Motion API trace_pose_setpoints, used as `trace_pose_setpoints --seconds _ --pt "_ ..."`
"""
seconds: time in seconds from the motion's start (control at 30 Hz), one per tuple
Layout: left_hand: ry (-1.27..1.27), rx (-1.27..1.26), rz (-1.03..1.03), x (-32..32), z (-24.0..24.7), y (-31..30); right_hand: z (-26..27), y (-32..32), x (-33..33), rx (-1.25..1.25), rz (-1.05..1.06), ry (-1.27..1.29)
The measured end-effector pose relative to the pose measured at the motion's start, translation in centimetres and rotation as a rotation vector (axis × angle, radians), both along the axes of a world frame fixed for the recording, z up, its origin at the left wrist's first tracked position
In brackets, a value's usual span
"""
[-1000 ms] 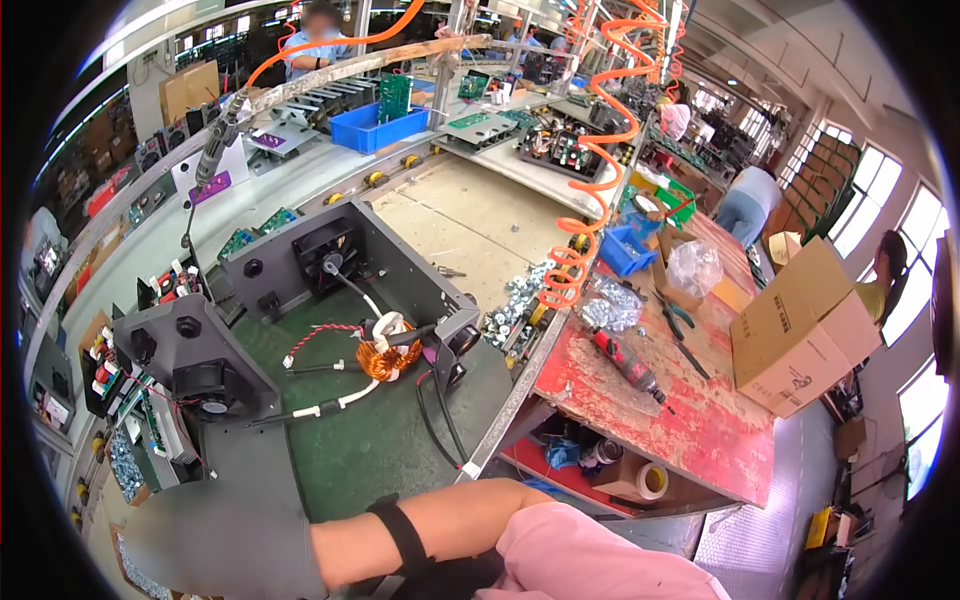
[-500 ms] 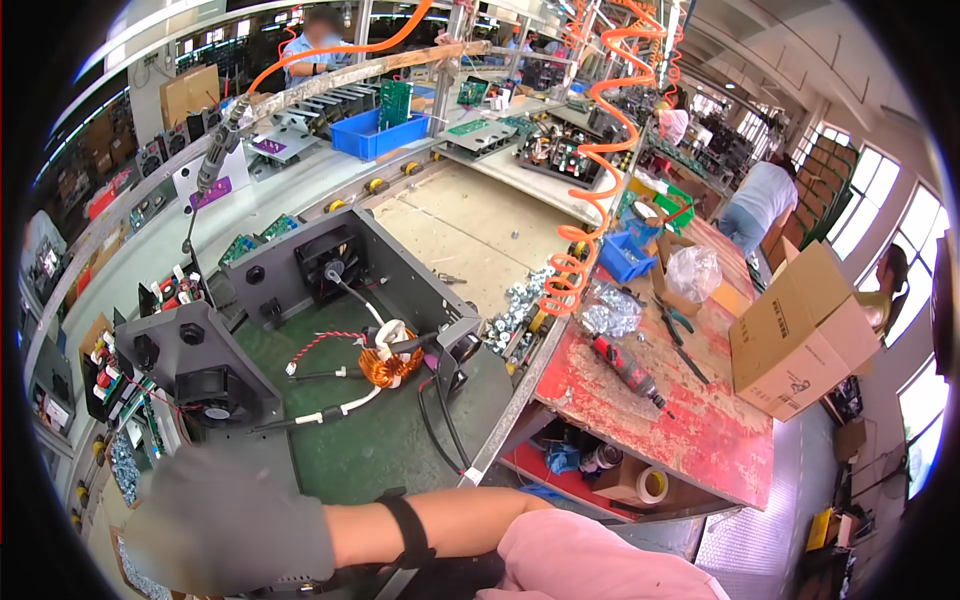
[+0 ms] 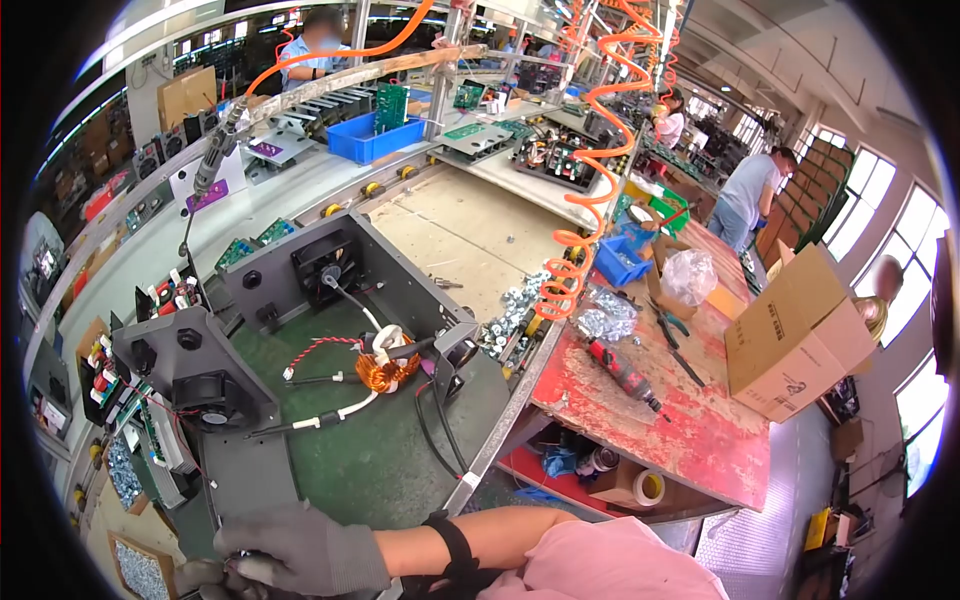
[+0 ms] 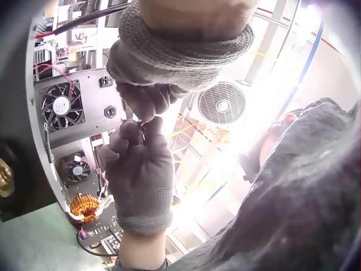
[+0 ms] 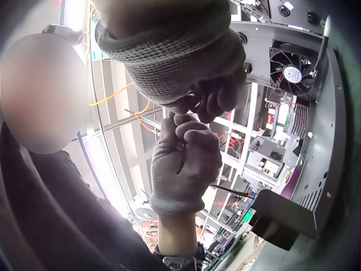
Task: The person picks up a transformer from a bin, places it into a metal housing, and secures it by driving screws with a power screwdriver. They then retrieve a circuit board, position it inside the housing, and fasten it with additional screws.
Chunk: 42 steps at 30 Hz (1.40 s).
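At the bottom of the head view, my gloved right hand (image 3: 300, 548) is next to my gloved left hand (image 3: 195, 580), with curled fingers meeting. The left wrist view shows the fingertips of the right hand (image 4: 141, 180) and left hand (image 4: 149, 84) pinching a small dark piece (image 4: 142, 129); its kind cannot be told. A bit of it glints in the right wrist view. Beyond the hands stands a grey metal housing (image 3: 410, 285) with a black fan (image 3: 325, 268). A copper-wound coil (image 3: 387, 372) with white and black leads lies inside it. Nearer is a grey panel (image 3: 165, 345) with another fan.
Boxes of small metal hardware (image 3: 140, 568) stand at lower left. A red power screwdriver (image 3: 622, 372) and pliers (image 3: 670, 320) lie on the worn red table (image 3: 700, 430), beside a large carton (image 3: 800, 335). An orange coiled hose (image 3: 600, 150) hangs down; another screwdriver (image 3: 212, 160) hangs at left.
My right hand, blurred before, has moved right and is sharp now, with the left fingers showing beside it. A person in the background has turned and straightened.
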<state>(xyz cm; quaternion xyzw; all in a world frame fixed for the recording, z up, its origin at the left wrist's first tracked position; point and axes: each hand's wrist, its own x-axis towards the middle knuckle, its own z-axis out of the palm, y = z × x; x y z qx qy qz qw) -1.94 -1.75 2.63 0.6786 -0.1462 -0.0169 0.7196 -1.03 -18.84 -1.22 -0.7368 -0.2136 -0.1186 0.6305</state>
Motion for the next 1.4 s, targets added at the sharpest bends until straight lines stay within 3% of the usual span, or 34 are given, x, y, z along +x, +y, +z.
trace_pose_setpoints --seconds 0.1,0.23,0.3,0.37,0.47,0.5,0.6,0.67,0.7,0.77,0.8,0.83,0.87,0.9,0.93,0.97,1.0,1.07,1.13,1.23,1.3,1.4 --pt "-0.069 0.105 0.078 -0.5 -0.1 -0.7 -0.1 0.1 -0.1 -0.189 -0.018 -0.031" --pt "-0.110 0.197 0.080 -0.5 -0.6 -0.5 -0.7 0.3 0.0 -0.228 -0.058 -0.025" --pt "-0.068 0.132 0.121 0.2 -1.5 0.5 -1.2 0.4 -0.2 -0.298 -0.198 -0.119" --pt "0.060 -0.023 0.262 0.5 -0.8 0.7 -0.9 -0.6 0.1 -0.270 -0.173 -0.099" --pt "-0.051 0.095 0.236 0.9 -0.4 0.7 -0.9 -0.7 0.1 -0.260 -0.145 -0.091" --pt "-0.153 0.235 0.082 1.2 0.1 1.0 -1.0 -0.6 0.1 -0.278 -0.146 -0.103" --pt "-0.175 0.200 0.016 1.3 -0.2 0.3 -0.1 -0.9 0.1 -0.316 -0.021 0.036" --pt "-0.127 0.212 -0.020 1.7 -0.4 0.5 -1.2 -1.4 0.0 -0.212 -0.059 -0.028" --pt "-0.130 0.166 0.081 2.2 -1.5 0.3 -1.8 -1.1 -0.1 -0.106 -0.103 -0.074" --pt "-0.169 0.131 0.224 3.4 -3.4 0.4 -0.1 -2.6 0.1 -0.184 0.017 0.196" --pt "-0.019 0.105 0.252 2.6 -1.7 -0.4 -0.6 -2.6 0.1 -0.199 -0.020 0.267" --pt "0.041 0.096 0.288 2.6 -1.0 -0.8 -2.1 -2.7 0.1 -0.217 -0.103 0.099" --pt "0.165 0.100 0.160 2.7 -0.2 -0.2 -2.6 -3.0 0.2 -0.184 -0.076 0.087" --pt "0.045 0.194 0.216 3.1 -1.6 0.4 -3.0 -3.4 0.4 -0.153 -0.057 0.081" --pt "0.064 0.151 0.259 2.8 -0.7 -0.4 -3.2 -3.8 0.1 -0.055 0.016 0.233" --pt "-0.014 0.297 0.236 3.5 -1.3 0.3 -3.1 -3.9 -0.2 0.030 0.078 0.390" --pt "0.036 0.320 0.185 3.7 -1.0 0.6 -3.0 -3.7 -0.2 0.033 0.123 0.390" --pt "0.187 0.194 0.177 3.8 -1.1 0.6 -2.5 -3.2 -0.3 0.251 0.096 0.552" --pt "0.237 0.110 0.161 3.9 -1.8 0.8 -2.3 -2.5 -0.1 0.280 0.102 0.555" --pt "0.298 0.008 0.136 3.9 -2.4 0.8 -1.8 -1.3 0.2 0.186 0.008 0.415" --pt "0.313 -0.012 0.120 4.0 -2.6 1.0 -1.0 -0.6 0.9 -0.288 -0.087 -0.074" --pt "0.347 -0.127 0.118 3.8 -2.4 0.9 -1.0 0.6 1.7 -0.409 -0.098 -0.256"
